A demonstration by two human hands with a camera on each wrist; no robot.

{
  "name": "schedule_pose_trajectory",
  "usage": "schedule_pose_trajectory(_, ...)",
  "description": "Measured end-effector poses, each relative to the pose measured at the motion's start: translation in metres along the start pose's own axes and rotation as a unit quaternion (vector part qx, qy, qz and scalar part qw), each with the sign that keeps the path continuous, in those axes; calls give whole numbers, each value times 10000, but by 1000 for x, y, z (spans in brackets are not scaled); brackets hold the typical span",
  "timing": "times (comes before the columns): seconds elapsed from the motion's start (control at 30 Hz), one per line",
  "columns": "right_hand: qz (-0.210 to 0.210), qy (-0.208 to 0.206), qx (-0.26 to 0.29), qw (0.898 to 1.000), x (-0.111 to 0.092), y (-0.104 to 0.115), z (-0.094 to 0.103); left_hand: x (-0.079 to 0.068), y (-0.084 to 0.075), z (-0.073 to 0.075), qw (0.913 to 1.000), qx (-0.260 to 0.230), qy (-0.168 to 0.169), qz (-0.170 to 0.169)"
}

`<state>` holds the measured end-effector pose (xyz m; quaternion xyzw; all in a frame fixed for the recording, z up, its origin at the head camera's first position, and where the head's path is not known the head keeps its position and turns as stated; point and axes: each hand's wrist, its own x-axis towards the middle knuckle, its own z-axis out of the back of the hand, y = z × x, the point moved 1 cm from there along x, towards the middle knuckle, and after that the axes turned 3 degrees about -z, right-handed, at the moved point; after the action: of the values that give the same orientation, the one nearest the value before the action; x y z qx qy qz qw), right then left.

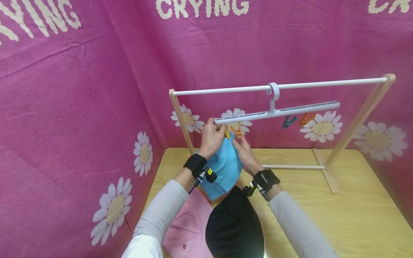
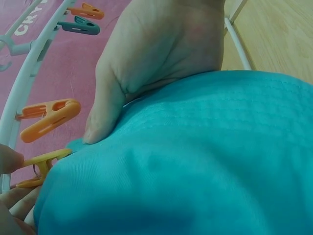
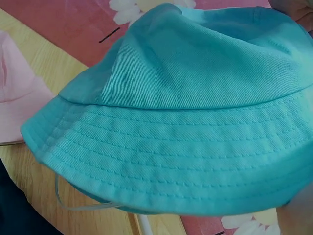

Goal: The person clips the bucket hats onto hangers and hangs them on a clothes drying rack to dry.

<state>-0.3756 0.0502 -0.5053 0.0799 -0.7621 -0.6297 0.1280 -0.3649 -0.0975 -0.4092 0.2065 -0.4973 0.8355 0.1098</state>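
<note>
A turquoise bucket hat hangs between the two hands below the left end of a white clip hanger. My left hand pinches a yellow clothespin at that end, between thumb and fingers. The clothespin's tip meets the edge of the hat's fabric; whether it bites the cloth I cannot tell. On the other side, my right hand holds the hat, its thumb lying on the cloth and its other fingers behind. Stitched rows of the brim show in the right wrist view. Beside the yellow clothespin hangs an orange clothespin.
The hanger hooks over the white rod of a wooden-ended rack. A teal clothespin and another orange clothespin hang on its right half. A pink hat and a black hat lie on the wooden table in front.
</note>
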Motion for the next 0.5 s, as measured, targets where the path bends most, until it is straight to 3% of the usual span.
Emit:
schedule_pose_trajectory(0.33,126,-199,41,9997,9,8,-2,-1,0,-1,10000,20,64,-16)
schedule_pose_trajectory(0.5,-3,-254,2,9997,8,10,0,-1,0,-1,9999,50,106,47)
